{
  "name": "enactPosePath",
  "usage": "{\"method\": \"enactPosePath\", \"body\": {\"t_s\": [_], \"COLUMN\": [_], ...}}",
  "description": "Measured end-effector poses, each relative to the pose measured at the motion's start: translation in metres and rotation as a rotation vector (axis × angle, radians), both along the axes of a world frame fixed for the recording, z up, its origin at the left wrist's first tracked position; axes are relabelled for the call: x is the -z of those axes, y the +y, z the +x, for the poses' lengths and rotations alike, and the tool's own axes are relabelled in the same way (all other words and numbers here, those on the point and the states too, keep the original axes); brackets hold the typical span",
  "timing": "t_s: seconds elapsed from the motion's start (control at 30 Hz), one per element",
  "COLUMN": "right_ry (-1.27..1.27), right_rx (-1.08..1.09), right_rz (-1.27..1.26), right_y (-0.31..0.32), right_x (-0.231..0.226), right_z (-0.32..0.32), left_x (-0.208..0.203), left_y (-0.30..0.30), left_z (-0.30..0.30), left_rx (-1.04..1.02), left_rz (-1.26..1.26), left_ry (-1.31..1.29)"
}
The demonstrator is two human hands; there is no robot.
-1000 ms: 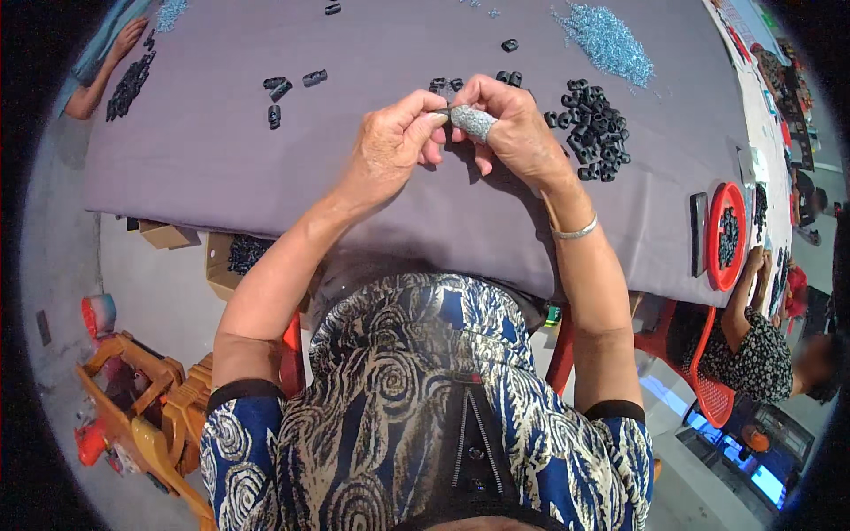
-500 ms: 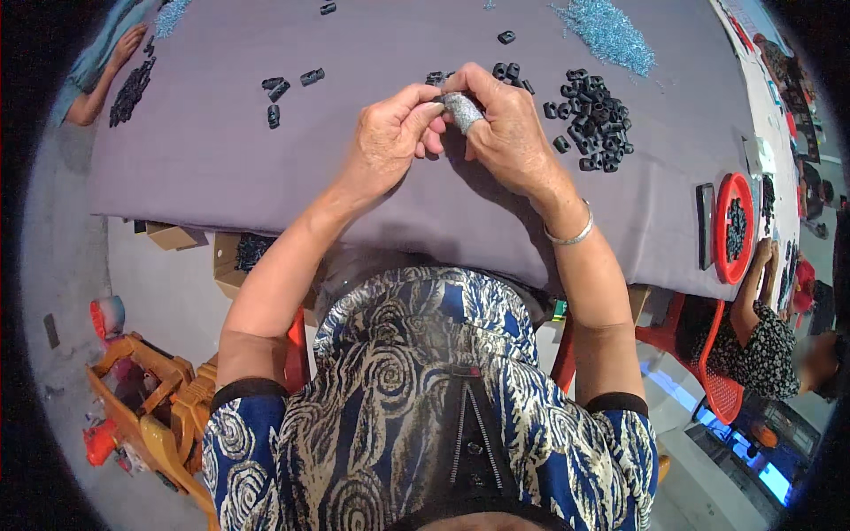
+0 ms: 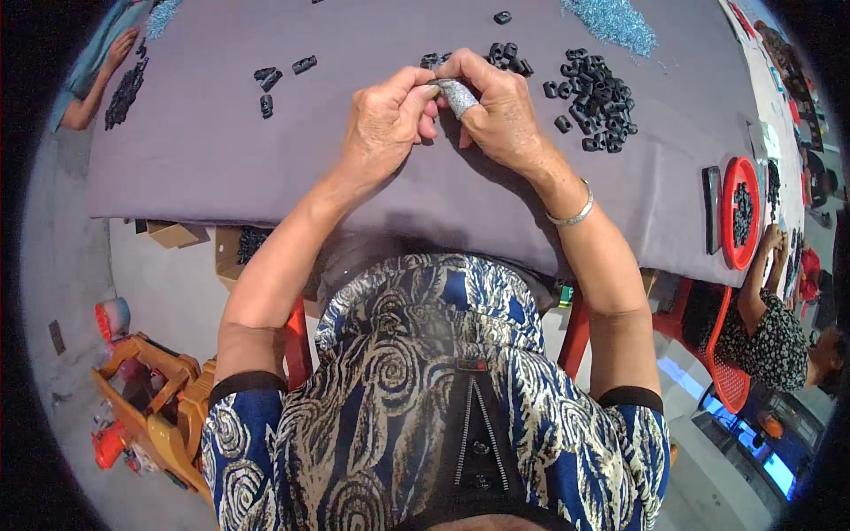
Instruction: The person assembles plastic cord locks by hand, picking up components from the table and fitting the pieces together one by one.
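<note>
Over the far middle of the cloth, both my hands meet with closed fingers. My left hand (image 3: 376,128) pinches with thumb and forefinger at a small black plastic piece, mostly hidden by the fingertips. My right hand (image 3: 509,111) presses at the same spot; a silver-grey wrap covers its thumb. Just beyond the fingers lie several short black cylinders with holes, like cord locks (image 3: 509,57). A larger heap of these black pieces (image 3: 602,102) sits to the right of my right hand. Several longer black pieces (image 3: 268,80) are scattered off to the left.
A grey cloth (image 3: 221,168) covers the table. Tiny shiny bluish parts (image 3: 611,25) lie heaped at the far right. Near the right edge stands a red basket (image 3: 731,221) beside a black tray (image 3: 711,208). Other people's arms (image 3: 97,84) rest at left and right.
My hands stay together at the same black piece, with slight finger movement. The view has shifted a little, so the table things appear slightly higher.
</note>
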State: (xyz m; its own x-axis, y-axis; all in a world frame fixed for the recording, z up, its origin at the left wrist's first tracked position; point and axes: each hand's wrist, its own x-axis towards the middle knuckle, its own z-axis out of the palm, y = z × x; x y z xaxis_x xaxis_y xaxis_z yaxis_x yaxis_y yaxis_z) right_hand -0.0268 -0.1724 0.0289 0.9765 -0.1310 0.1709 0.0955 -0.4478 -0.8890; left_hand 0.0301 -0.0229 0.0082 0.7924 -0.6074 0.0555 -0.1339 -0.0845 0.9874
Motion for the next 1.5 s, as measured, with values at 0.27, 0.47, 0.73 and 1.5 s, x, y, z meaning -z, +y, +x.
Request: {"method": "enactPosePath", "body": {"t_s": [0.27, 0.47, 0.73, 1.5], "right_ry": [-0.317, -0.123, -0.107, 0.219], "right_rx": [0.028, 0.01, 0.036, -0.383], "right_rz": [-0.283, -0.052, 0.007, 1.146], "right_y": [0.007, 0.004, 0.002, 0.005], "right_x": [0.007, -0.003, -0.002, 0.01], "right_z": [-0.002, -0.004, -0.003, -0.012], "left_x": [0.004, -0.001, -0.003, -0.007], "left_y": [0.001, 0.004, 0.003, 0.004], "left_z": [0.006, 0.008, 0.008, 0.004], "left_rx": [0.064, 0.105, 0.064, 0.277], "left_rz": [-0.106, -0.121, -0.147, -0.403], "left_ry": [0.103, 0.177, 0.179, -0.105]}}
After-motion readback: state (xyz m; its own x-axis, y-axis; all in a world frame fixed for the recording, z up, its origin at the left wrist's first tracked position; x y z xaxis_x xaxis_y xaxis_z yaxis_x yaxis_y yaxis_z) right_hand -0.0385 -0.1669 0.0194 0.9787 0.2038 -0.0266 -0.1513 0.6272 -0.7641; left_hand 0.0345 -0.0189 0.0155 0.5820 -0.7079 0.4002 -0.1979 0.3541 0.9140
